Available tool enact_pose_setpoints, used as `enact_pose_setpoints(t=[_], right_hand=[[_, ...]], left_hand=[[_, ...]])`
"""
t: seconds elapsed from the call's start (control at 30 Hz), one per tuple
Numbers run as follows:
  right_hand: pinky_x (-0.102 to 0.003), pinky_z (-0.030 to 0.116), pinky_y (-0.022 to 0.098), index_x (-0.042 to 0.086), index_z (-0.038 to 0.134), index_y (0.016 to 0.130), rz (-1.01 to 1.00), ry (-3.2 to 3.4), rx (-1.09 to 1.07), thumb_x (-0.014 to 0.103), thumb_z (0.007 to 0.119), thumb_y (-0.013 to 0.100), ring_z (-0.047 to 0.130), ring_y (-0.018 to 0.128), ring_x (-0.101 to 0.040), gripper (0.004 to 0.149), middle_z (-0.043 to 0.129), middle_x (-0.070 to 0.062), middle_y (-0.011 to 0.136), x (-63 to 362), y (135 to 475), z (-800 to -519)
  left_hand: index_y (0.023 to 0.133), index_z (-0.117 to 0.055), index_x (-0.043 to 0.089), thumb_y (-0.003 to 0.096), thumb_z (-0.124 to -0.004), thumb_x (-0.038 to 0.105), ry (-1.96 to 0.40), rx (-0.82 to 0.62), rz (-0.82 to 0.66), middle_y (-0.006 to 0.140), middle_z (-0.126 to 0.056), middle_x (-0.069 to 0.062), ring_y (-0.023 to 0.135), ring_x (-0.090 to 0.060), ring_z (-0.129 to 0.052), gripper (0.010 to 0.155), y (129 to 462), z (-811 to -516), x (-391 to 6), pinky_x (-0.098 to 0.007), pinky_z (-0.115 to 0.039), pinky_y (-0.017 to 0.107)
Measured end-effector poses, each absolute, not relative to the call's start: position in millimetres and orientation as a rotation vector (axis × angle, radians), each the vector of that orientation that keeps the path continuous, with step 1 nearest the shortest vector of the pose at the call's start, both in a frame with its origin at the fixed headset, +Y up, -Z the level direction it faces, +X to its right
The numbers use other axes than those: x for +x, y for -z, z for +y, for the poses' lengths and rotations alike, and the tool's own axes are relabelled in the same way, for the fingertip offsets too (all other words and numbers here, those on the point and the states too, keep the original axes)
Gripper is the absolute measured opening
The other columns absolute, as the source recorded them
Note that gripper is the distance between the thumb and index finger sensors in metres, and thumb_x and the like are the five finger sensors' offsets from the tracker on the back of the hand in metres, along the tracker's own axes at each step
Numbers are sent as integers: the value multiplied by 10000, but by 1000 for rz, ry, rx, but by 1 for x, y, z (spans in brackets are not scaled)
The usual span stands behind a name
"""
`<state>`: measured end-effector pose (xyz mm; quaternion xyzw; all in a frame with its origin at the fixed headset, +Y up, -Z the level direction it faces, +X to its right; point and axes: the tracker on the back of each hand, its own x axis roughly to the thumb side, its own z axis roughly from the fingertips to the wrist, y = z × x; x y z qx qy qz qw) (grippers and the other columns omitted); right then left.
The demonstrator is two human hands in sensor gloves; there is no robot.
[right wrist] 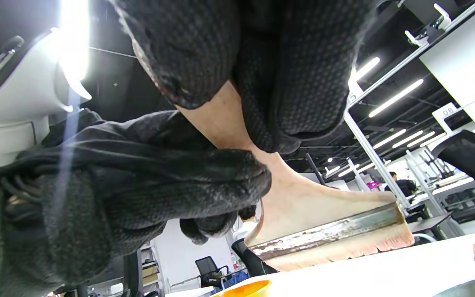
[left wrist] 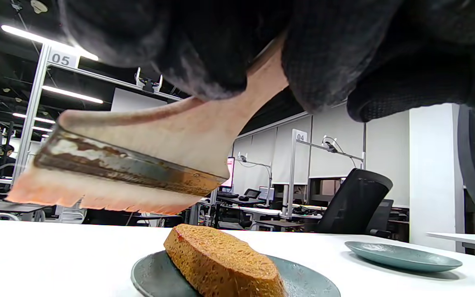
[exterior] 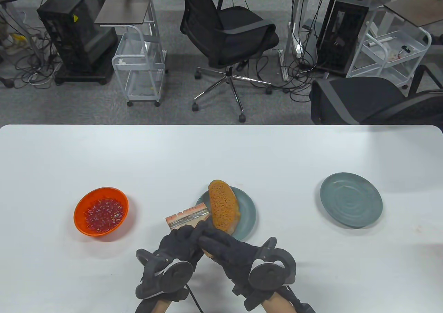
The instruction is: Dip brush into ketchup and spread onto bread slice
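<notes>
A flat brush (exterior: 188,216) with a pale wooden handle, metal band and red-stained bristles hovers just left of the bread. My left hand (exterior: 187,232) and right hand (exterior: 208,239) both grip its handle, fingers overlapping. The bread slice (exterior: 224,206) lies on a grey-green plate (exterior: 248,216). The orange bowl of ketchup (exterior: 101,211) stands to the left. In the left wrist view the brush (left wrist: 138,165) hangs above the bread (left wrist: 225,264). In the right wrist view my gloved fingers (right wrist: 262,62) wrap the handle above the brush head (right wrist: 324,235).
An empty grey-green plate (exterior: 351,199) sits at the right of the white table (exterior: 221,147). Office chairs, carts and computer cases stand beyond the table's far edge.
</notes>
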<state>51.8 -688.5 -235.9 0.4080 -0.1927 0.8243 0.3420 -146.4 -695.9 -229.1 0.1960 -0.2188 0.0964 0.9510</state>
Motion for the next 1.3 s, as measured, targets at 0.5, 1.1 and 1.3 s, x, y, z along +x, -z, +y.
enact_pose_setpoints(t=[0.5,1.1,1.3], right_hand=[[-582,714,619,189,682,1041,-717,-2296,834,227,798,560,800,918,-454,497,630,-192,1064,98,241,-683],[-664,336,684,106,456,1138,-314,-2746,197,345,714,616,236,1037,-512,629,300,-234,1147,189,286,-733],[-659,328,686,101,453,1139,-267,-2719,206,351,706,620,226,1036,-513,629,294,-236,1147,185,287,-736]], left_hand=[[930,-876,211,524,-882,377,-208,576,-389,777,-894,-140,454,-212,-1001,439,227,-683,-172,-399,-875,375],[1003,-747,49,610,-730,359,-638,476,200,813,-849,-219,506,-288,-951,500,266,-654,-300,-461,-805,430],[1001,-742,25,618,-715,365,-613,407,378,810,-855,-224,509,-286,-966,513,286,-651,-340,-459,-819,430]])
